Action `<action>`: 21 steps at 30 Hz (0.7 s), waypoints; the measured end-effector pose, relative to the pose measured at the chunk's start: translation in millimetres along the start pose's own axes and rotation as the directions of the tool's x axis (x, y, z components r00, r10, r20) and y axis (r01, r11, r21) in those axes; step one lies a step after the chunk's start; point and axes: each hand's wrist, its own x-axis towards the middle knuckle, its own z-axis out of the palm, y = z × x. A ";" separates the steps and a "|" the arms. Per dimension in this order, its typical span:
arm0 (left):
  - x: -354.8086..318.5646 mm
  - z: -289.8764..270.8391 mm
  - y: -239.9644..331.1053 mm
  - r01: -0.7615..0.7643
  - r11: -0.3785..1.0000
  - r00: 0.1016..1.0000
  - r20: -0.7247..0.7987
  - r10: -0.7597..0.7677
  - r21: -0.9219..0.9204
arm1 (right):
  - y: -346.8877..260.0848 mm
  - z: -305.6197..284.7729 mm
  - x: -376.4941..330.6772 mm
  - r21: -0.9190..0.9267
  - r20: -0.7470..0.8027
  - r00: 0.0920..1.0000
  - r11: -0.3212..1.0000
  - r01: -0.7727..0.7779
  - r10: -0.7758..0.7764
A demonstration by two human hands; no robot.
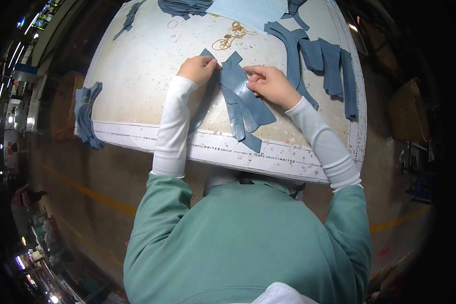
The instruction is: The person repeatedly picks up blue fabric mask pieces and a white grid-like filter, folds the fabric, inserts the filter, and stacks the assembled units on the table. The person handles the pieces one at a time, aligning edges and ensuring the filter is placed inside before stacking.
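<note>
A fanned group of flat, smooth, blue leather-like pieces [233, 80] lies on the pale, speckled table [142, 76] near its front edge, between the two hands. The pieces overlap, so they cannot be counted surely. The left hand [195, 70] has thumb and fingertips close together at the group's upper left edge, beside one long blue strip [205, 99]; whether this grip is clamped on anything, I cannot tell. The right hand [274, 85] touches the group's right side, index finger extended and the others curled; its grip is also unclear.

Beyond the group lies one tangle of thin yellowish elastic bands [234, 35], too knotted to count, with one loose pale band [173, 24] apart. To the right, three blue stacks [331, 68] sit side by side, next to long curved blue strips [290, 50]. One bundle of wavy blue strips [88, 114] overhangs the left edge. At the far side, one blue pile [185, 6] adjoins one pale checked sheet [251, 11]. Dark lettering runs along the white front border [223, 142].
</note>
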 end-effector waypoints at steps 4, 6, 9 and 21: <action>-4.4 -3.7 5.8 0.030 0.993 0.996 0.080 -0.040 0.116 | 11.6 13.9 -5.3 -0.115 -0.083 0.990 0.988 0.105 -0.115; -6.2 -3.5 9.0 0.027 0.995 0.994 0.101 -0.037 0.098 | 15.1 20.4 -6.0 -0.184 -0.160 0.969 0.970 0.157 -0.187; -6.6 -2.6 10.5 -0.014 0.999 0.993 0.117 0.020 -0.049 | 16.6 25.7 -5.9 -0.165 -0.213 0.950 0.967 0.196 -0.229; -3.5 -6.1 24.6 0.067 0.618 0.979 0.170 0.110 -0.784 | -25.6 -25.6 -36.4 -0.226 -0.263 0.930 0.953 0.201 -0.258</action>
